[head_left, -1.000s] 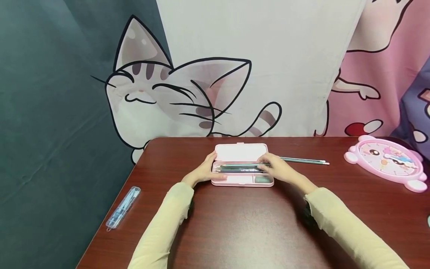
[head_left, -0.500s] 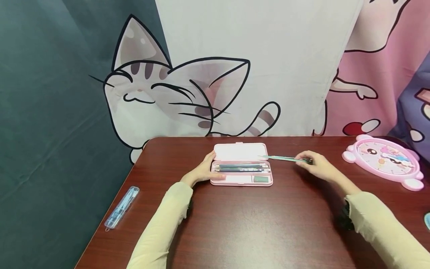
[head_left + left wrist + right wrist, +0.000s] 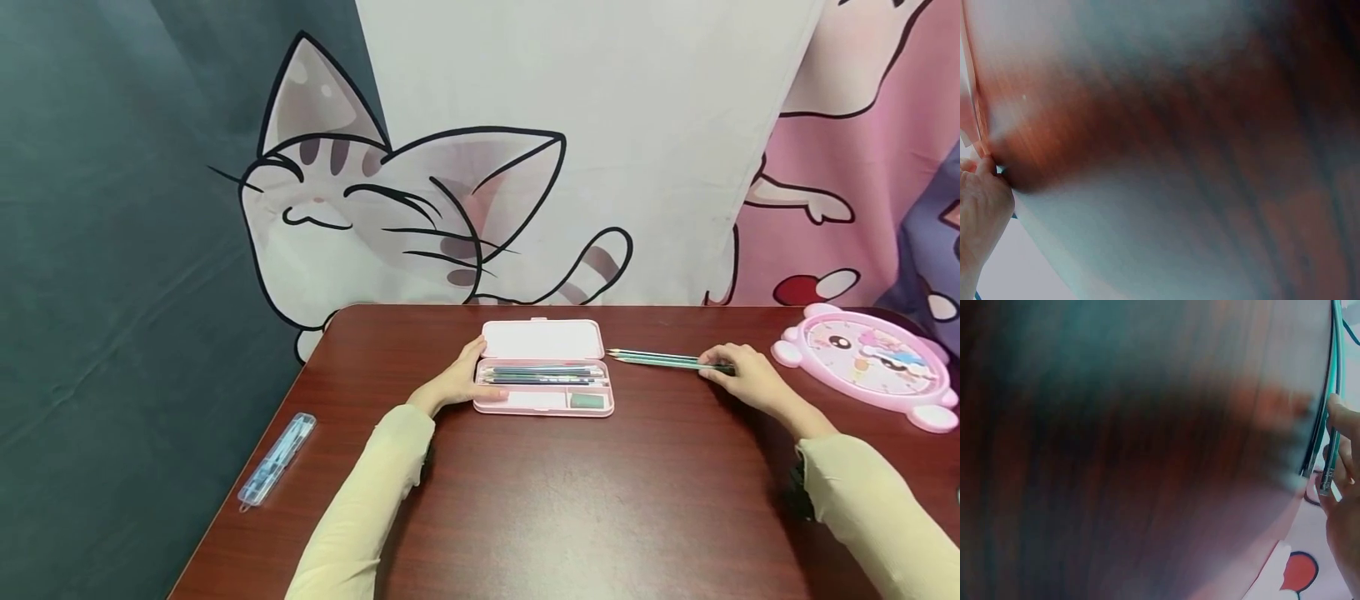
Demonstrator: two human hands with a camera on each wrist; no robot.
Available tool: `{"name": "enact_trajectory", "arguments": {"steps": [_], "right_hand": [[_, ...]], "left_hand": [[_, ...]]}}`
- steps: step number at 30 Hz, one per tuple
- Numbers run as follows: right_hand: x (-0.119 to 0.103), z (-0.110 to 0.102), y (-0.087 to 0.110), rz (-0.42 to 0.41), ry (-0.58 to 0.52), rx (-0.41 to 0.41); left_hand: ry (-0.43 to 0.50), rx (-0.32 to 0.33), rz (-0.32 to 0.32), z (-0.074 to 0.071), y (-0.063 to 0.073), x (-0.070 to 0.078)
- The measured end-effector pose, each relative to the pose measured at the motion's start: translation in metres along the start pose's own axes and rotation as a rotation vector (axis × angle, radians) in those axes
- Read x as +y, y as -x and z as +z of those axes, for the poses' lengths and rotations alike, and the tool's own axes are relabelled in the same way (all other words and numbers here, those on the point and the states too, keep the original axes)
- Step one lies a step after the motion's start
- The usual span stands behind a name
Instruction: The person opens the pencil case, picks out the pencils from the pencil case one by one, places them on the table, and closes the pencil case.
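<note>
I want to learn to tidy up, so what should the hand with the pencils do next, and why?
Probably the right hand should lift its pencils and bring them left over the open case. It grips them near one end, their tips point toward the case, other pencils lie inside, and the left hand holds the case.

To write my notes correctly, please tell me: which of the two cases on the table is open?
The pink case: its lid lies folded back, pencils show inside, and the left hand holds it. The clear bluish case, farther left, looks closed.
</note>
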State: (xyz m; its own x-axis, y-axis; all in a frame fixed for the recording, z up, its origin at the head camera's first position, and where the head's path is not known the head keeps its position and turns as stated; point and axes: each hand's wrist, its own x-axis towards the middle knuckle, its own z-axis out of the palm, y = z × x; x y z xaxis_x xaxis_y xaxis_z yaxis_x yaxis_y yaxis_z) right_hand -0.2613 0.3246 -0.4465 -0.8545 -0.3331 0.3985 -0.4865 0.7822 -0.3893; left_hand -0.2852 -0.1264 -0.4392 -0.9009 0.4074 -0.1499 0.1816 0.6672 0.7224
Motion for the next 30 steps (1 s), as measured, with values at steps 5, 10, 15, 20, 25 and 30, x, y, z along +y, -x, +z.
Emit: {"name": "enact_trajectory", "arguments": {"steps": [5,10,15,20,25,30], "right_hand": [[-0.003,0.008,-0.006,-0.064,0.111,0.058],[-0.005,0.009,-0.009,-0.032,0.128,0.038],[-0.005,0.007,-0.011,0.031,0.108,0.015],[-0.012,0.007,-0.014,0.05,0.063,0.039],[-0.028,0.017,-0.024,0.048,-0.026,0.039],[-0.051,0.032,-0.036,0.061,-0.116,-0.014]], "left_hand": [[0.0,0.0,0.005,0.001,-0.001,-0.001],[-0.002,0.0,-0.001,0.002,-0.002,-0.002],[0.007,0.003,-0.007,0.001,-0.003,-0.003],[0.009,-0.001,-0.007,0.0,-0.001,-0.001],[-0.005,0.002,0.003,-0.001,0.0,0.0],[-0.011,0.0,0.007,0.0,-0.001,0.0]]}}
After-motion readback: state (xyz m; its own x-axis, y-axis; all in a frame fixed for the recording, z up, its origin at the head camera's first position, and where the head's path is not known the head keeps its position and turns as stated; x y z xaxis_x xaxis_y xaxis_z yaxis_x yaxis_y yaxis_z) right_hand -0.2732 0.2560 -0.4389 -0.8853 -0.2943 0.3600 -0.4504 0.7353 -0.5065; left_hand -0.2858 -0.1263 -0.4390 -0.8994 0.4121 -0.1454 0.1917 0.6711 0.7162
